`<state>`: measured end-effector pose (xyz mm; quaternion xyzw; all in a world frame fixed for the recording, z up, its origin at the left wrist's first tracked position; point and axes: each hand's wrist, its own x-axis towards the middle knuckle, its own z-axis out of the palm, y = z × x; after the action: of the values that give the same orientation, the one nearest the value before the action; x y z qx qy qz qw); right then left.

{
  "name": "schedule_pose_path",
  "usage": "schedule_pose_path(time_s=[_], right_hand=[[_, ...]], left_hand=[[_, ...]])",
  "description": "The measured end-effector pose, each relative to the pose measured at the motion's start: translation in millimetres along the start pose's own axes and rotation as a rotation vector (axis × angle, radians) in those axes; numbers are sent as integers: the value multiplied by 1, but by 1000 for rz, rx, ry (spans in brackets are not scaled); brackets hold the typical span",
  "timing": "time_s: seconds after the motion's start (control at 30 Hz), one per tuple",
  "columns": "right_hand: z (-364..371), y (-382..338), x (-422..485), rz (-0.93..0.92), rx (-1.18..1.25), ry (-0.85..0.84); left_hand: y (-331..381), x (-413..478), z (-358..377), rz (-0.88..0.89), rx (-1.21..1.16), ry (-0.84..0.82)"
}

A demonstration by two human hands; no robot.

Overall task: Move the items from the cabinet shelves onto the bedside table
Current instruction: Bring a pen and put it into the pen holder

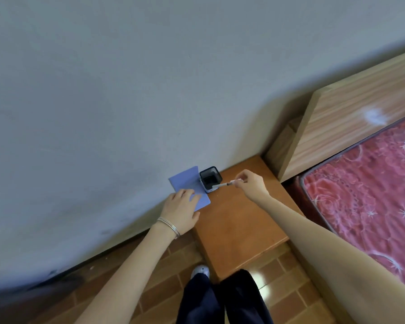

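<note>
A wooden bedside table point(239, 230) stands against the wall. At its back left corner a lilac notebook point(187, 181) lies flat, partly over the table's left edge. My left hand point(180, 209) rests on the notebook's near end with fingers laid flat. A square black pen holder point(210, 179) with a white base stands right of the notebook, by the wall. My right hand point(250, 183) pinches a thin white pen point(225, 184) by its rear end. The pen's tip lies at the holder's front rim. The cabinet is out of view.
A bed with a red patterned mattress point(372, 190) and a wooden headboard point(351, 118) borders the table on the right. The grey wall point(150, 90) runs behind. Brown tiled floor point(150, 277) and my legs in dark trousers point(220, 300) lie below the table's front edge.
</note>
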<state>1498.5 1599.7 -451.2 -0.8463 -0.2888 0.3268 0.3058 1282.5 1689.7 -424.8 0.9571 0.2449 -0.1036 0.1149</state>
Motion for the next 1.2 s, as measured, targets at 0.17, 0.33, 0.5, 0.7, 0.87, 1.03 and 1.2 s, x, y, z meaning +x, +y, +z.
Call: schedule_pose_path(time_s=[0.17,0.33,0.5,0.7,0.87,1.03,1.2], right_hand=[[42,30,51,46,38,26],[76,57,84,77,34,2],[93,67,104,105,68,-88],[77,71,83,-37,-102,-234],[32,71,42,-405,-632,-249],[-19,54,-7,-589,-768,-119],[-63,54,-72,-500,-779,123]], left_hand=[[7,23,43,-107,-44,8],[18,36,83,-229,-63,-11],[13,35,105,-288,-63,-52],[19,29,98,-297,-34,-90],[34,30,63,-249,-14,10],[49,38,24,-80,0,103],[75,43,-5,117,19,165]])
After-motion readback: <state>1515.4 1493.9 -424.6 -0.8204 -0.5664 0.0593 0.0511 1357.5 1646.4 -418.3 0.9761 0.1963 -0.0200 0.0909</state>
